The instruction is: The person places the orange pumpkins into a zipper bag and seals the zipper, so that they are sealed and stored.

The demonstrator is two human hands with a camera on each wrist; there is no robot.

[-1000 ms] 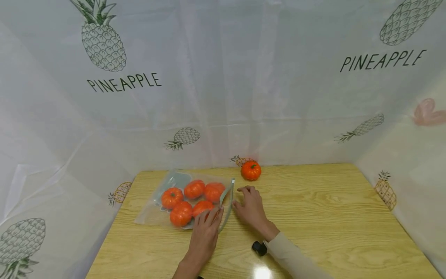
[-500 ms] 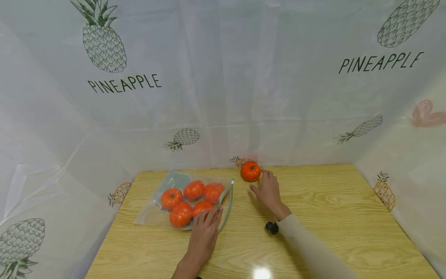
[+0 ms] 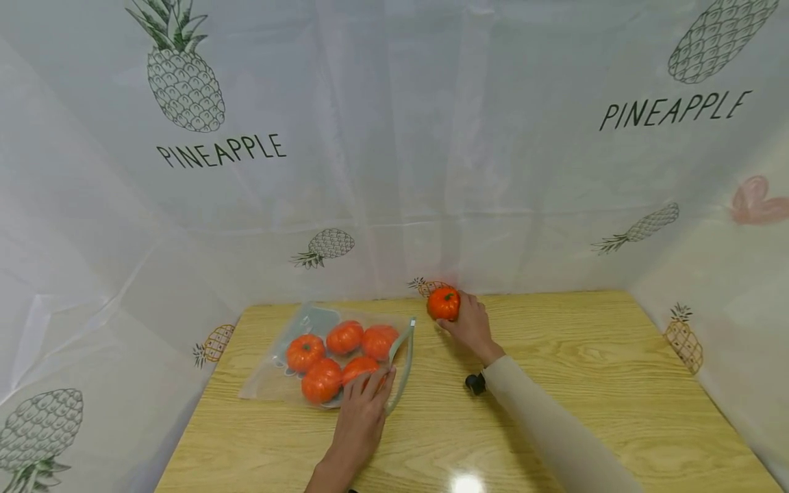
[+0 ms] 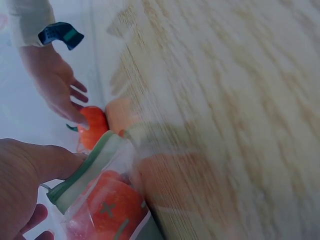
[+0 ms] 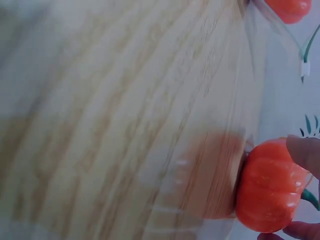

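A small orange toy pumpkin [image 3: 444, 303] with a green stem is at the back edge of the table. My right hand [image 3: 471, 325] grips it from the right, thumb in front and fingers behind. The right wrist view shows the pumpkin [image 5: 272, 186] between thumb and fingertips, right at the tabletop. To the left lies a clear zip bag [image 3: 265, 385] with several orange pumpkins inside. My left hand [image 3: 364, 407] holds the bag's mouth at its near side. In the left wrist view, a digit meets the green zip strip [image 4: 80, 177], whose lip stands raised.
The wooden table [image 3: 555, 390] is glossy and reflects the pumpkins. White curtains [image 3: 493, 171] with pineapple prints rise right behind its back edge and along both sides. A black wrist device [image 3: 475, 383] sits under the right sleeve.
My right hand has moved from beside the bag's mouth back and right to the lone pumpkin and taken hold of it. The left hand and the bag have stayed in place.
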